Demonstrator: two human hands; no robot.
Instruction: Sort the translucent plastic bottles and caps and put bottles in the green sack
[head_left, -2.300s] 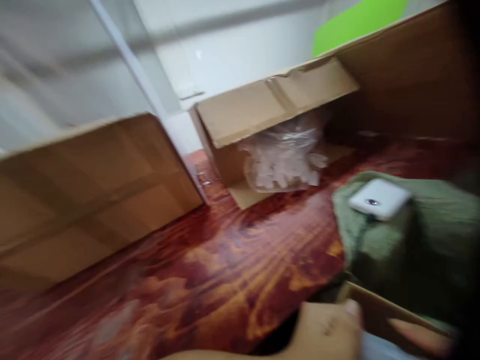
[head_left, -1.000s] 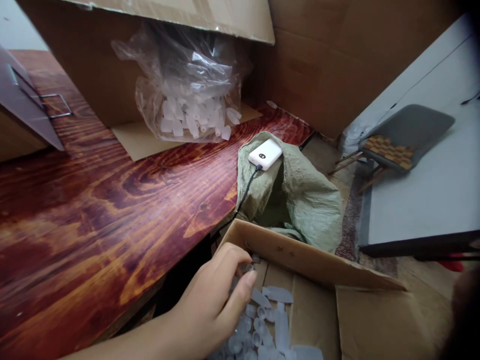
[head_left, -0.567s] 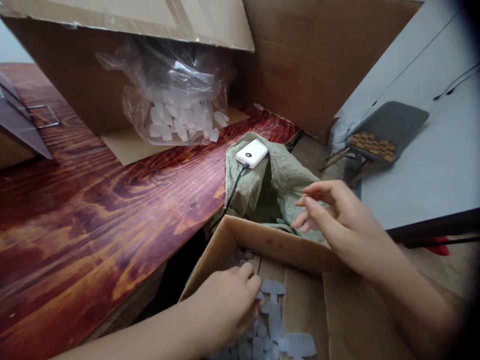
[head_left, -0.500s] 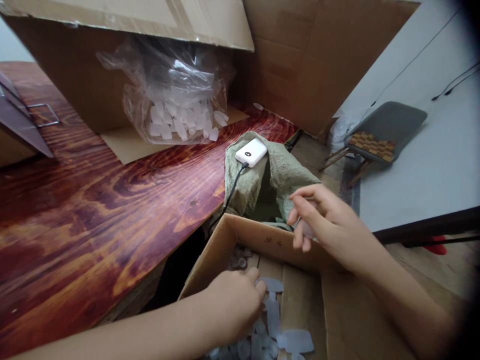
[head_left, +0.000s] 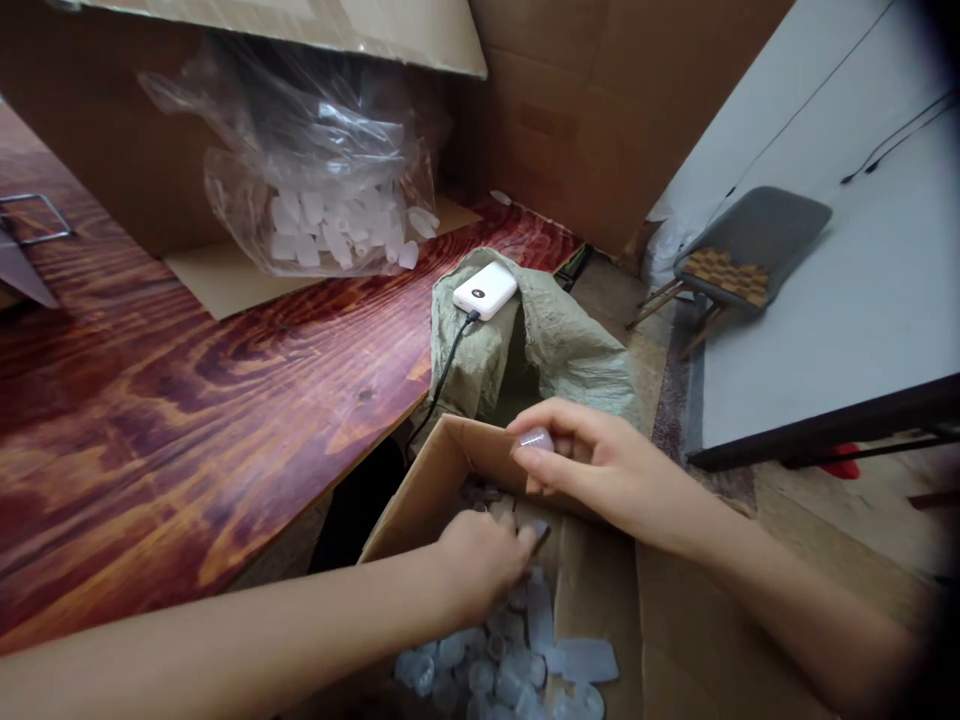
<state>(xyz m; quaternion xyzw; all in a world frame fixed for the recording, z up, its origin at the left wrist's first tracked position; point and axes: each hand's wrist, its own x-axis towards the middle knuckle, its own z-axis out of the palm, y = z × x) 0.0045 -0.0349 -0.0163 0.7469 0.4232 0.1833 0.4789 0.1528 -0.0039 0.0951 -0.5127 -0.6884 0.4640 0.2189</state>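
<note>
The right hand [head_left: 600, 460] pinches a small, clear, rounded plastic piece [head_left: 535, 439] near the far rim of an open brown cardboard box [head_left: 420, 490]; a slackened pinch could drop it outside; the left hand [head_left: 484, 562], curled inside, is too blurred to tell its grip.

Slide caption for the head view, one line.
Right hand pinches a small translucent piece at an open cardboard box; left hand is inside, near loose parts.

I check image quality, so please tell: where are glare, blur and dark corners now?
Head view: white glare on the clear plastic bag, softer sheen on the wooden tabletop; slight blur at the left hand; black shading in both right corners.
</note>
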